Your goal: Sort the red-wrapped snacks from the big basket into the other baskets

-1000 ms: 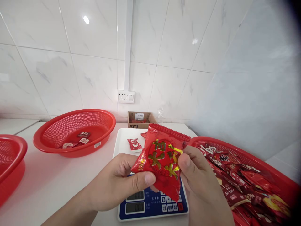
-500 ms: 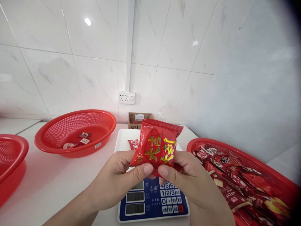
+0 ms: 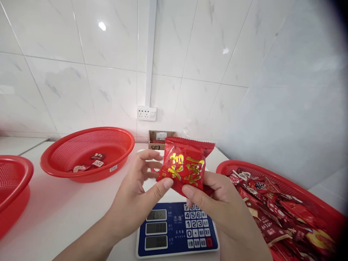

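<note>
White marbled wall tiles (image 3: 81,72) are rising behind a white counter (image 3: 67,210), where a scale (image 3: 176,232) with a blue keypad panel is sitting in front of the person. Above the scale, the right hand (image 3: 220,210) is holding a red packet (image 3: 186,166) with gold lettering upright in the air, thumb and fingers pinching its lower edge. The left hand (image 3: 133,197) is resting its thumb tip against the packet's lower left corner while its fingers are spreading apart beside it. A full red basket (image 3: 244,164) of similar packets is lying to the right, and a nearly bare red basket (image 3: 87,174) is sitting to the left with a few small packets inside.
</note>
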`<state>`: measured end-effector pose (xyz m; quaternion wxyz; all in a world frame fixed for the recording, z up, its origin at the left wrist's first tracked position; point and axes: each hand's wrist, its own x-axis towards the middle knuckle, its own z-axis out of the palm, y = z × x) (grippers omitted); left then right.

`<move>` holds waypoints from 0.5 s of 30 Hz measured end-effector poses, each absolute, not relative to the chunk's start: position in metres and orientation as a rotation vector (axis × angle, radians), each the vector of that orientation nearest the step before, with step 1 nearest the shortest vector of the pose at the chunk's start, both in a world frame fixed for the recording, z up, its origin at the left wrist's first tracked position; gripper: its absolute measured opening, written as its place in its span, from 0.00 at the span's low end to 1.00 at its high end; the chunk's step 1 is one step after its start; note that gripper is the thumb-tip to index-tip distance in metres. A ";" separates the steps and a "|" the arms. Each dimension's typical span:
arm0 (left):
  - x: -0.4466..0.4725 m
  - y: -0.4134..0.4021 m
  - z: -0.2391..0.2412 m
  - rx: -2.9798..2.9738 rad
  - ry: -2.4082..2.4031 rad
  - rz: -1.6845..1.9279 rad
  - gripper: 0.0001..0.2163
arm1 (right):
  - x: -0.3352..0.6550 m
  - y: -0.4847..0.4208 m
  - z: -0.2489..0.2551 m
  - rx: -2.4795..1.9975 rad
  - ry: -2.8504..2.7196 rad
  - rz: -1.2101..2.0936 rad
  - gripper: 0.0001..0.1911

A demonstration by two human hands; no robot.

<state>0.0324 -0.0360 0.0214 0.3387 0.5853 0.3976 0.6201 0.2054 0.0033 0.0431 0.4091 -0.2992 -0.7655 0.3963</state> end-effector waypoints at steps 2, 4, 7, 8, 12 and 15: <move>0.034 -0.036 0.019 1.600 1.177 1.802 0.16 | 0.203 0.003 0.043 -0.815 -1.938 0.916 0.12; 0.036 -0.037 0.017 1.730 1.214 1.805 0.17 | 0.199 0.002 0.041 -0.875 -1.970 0.817 0.11; 0.038 -0.038 0.019 1.795 1.109 1.599 0.21 | 0.191 0.001 0.037 -0.880 -2.070 0.670 0.09; 0.039 -0.038 0.021 1.768 1.061 1.526 0.22 | 0.188 0.000 0.035 -0.854 -2.113 0.652 0.08; 0.038 -0.036 0.026 1.577 0.949 1.361 0.19 | 0.183 -0.004 0.033 -0.741 -2.235 0.763 0.05; 0.033 -0.035 0.026 1.384 0.892 1.386 0.17 | 0.189 -0.005 0.035 -0.703 -2.150 0.886 0.08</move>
